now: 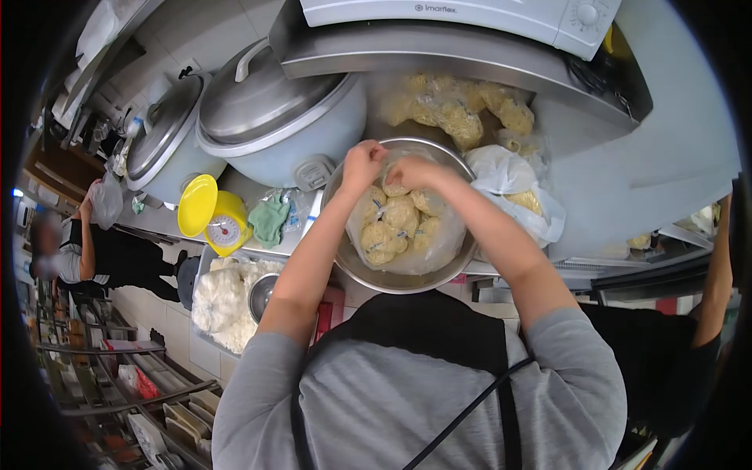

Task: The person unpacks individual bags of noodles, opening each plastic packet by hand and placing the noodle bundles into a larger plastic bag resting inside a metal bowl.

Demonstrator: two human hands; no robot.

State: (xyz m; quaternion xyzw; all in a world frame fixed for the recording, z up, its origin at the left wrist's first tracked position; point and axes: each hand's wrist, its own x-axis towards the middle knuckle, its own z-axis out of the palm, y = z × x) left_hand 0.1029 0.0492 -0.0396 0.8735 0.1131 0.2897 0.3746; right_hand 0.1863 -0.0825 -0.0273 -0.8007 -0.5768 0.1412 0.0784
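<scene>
A steel bowl (341,262) holds a large clear plastic liner with several knotted bags of yellow noodles (400,213) in it. Over the bowl's far rim, my left hand (364,163) is closed, its fingertips pinching thin clear plastic. My right hand (419,172) is just beside it, fingers bent down and closed at the same plastic, above a noodle bundle. The fingertips of the right hand are partly hidden and slightly blurred. More noodle bags (462,121) lie behind the bowl, under a steel shelf. A white plastic bag (509,174) with noodles inside sits right of the bowl.
Two large lidded cookers (286,125) stand at the left back. Nearer are a yellow scale (227,227), a green cloth (269,219) and a tub of white food (235,321) with a metal bowl. A microwave (462,19) tops the steel shelf (470,59). People stand at both sides.
</scene>
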